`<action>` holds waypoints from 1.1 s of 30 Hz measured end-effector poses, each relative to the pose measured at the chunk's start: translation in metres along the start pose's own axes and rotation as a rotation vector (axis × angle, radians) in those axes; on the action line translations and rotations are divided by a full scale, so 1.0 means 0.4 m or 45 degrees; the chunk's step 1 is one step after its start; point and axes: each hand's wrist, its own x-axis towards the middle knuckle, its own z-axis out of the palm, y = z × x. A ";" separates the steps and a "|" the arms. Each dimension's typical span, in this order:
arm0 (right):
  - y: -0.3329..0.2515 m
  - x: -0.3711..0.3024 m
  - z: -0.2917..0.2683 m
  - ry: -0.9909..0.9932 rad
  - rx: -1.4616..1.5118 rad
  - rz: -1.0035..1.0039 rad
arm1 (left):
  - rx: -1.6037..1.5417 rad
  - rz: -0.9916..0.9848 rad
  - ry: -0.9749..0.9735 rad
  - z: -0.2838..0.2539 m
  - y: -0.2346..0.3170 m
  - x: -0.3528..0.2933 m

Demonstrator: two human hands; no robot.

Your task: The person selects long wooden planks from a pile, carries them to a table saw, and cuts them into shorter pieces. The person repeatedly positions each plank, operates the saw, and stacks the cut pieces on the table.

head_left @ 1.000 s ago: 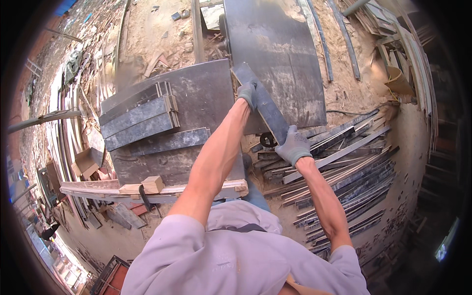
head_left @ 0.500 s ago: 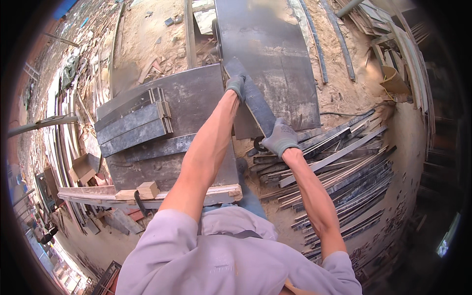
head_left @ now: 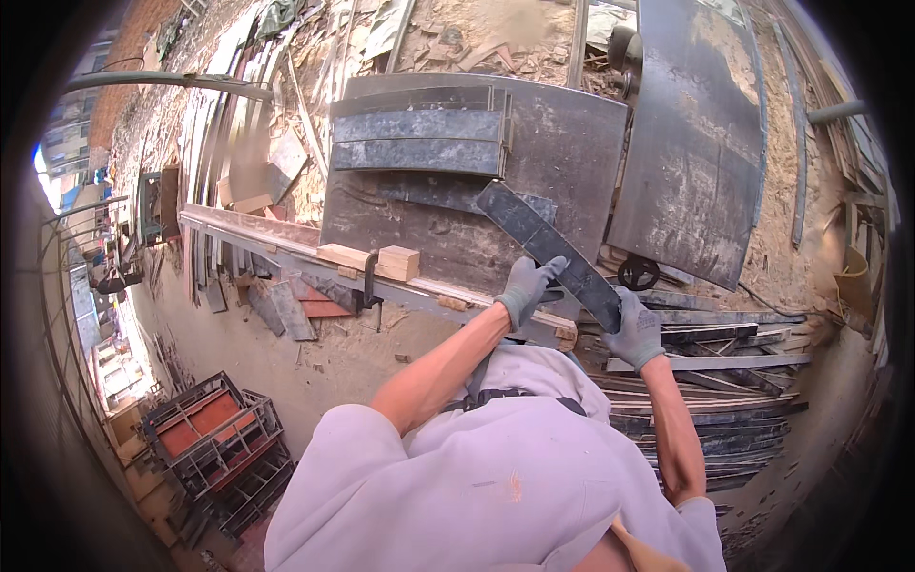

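Observation:
A dark plywood strip (head_left: 534, 234) slants across my front, both ends in sight, in two grey-gloved hands. Around its middle edge my left hand (head_left: 530, 286) is closed, the fingers lying partly over its face. At the lower right end my right hand (head_left: 636, 327) grips it. The strip's far end overlaps another dark strip (head_left: 438, 196) lying on the brown tabletop (head_left: 572, 133). Just beyond is a neat stack of similar strips (head_left: 419, 154), set side by side and layered.
A wooden rail (head_left: 286, 250) edges the table, bearing wood blocks (head_left: 398, 263) and a dark clamp (head_left: 370, 291). A second large panel (head_left: 681, 143) stands to the right, with a black handwheel (head_left: 638, 273) below it. Loose strips (head_left: 705, 400) pile at right; a metal-framed crate (head_left: 219, 429) sits lower left.
My view has turned left. Both hands have brought the strip from the right-hand panel's edge to the brown tabletop, closer to my body. My left hand now grips nearer the strip's middle.

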 end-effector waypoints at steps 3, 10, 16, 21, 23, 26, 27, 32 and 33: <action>-0.171 0.161 0.013 -0.169 0.055 -0.216 | -0.192 0.110 0.279 -0.229 0.008 0.027; -0.300 0.534 0.149 0.317 -0.592 -0.344 | -0.261 0.147 0.771 -0.713 0.219 0.084; -0.318 0.623 0.082 -0.409 -0.729 -0.108 | -0.351 0.181 0.655 -0.869 0.264 0.159; -0.179 0.493 -0.065 -0.444 0.154 -0.158 | -0.270 0.049 0.697 -0.930 0.215 0.257; -0.117 0.403 -0.122 -0.614 0.588 0.081 | -0.207 -0.024 0.752 -0.912 0.215 0.262; -0.104 0.214 -0.211 -0.669 0.993 0.379 | 0.909 -0.036 1.433 -0.634 0.322 0.150; -0.118 0.172 -0.219 -0.636 0.904 0.285 | 0.809 0.340 1.232 -0.601 0.266 0.128; -0.147 0.018 -0.135 -0.370 0.821 0.037 | -0.461 0.768 -0.305 -0.085 0.194 -0.092; -0.141 0.004 -0.107 -0.316 0.801 0.026 | -0.532 0.696 -0.252 -0.029 0.182 -0.095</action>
